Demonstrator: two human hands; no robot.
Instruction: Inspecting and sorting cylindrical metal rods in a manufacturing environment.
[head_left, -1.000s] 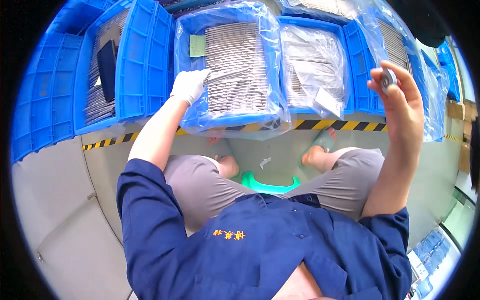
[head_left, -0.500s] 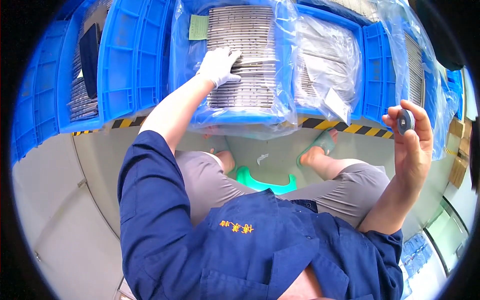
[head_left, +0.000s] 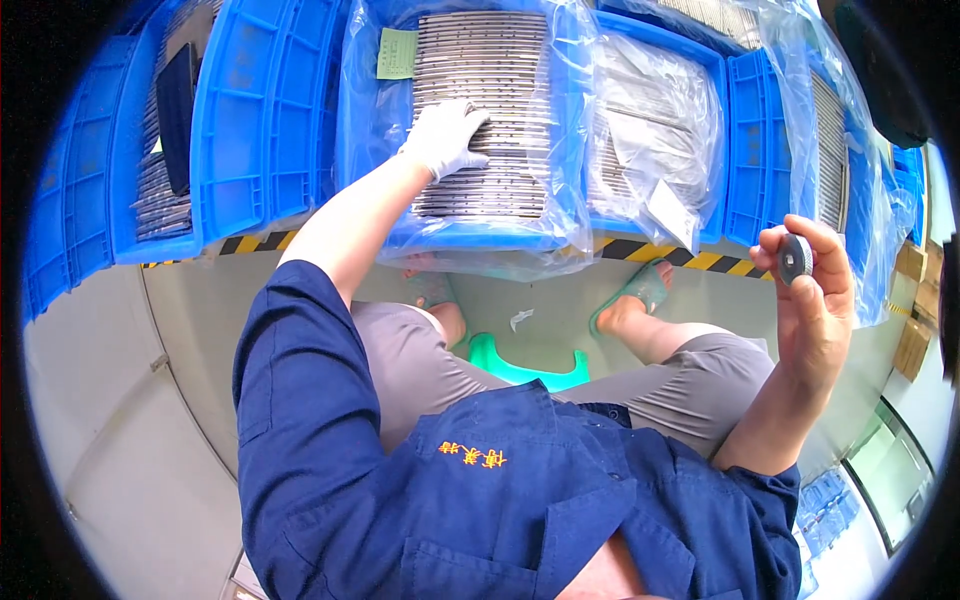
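Note:
In a lined crate, a row of thin metal rods with dark marks lies side by side. My left hand, in a white glove, rests on the left part of this row; its thumb is apart from its bent fingers, and no rod shows lifted in it. My bare right hand is raised at the right, well away from the rods. Between its thumb and fingers it pinches a dark round metal disc with a ridged rim and a small hole in the middle.
Clear plastic lining hangs over the blue crate. A green paper slip lies inside it. To its right stands a crate with plastic-covered rods; more blue crates flank both sides. A green stool sits between my legs.
My right hand has moved slightly left and down with the disc, which is turned a little. My left hand has shifted slightly right on the rods, its fingers more bent.

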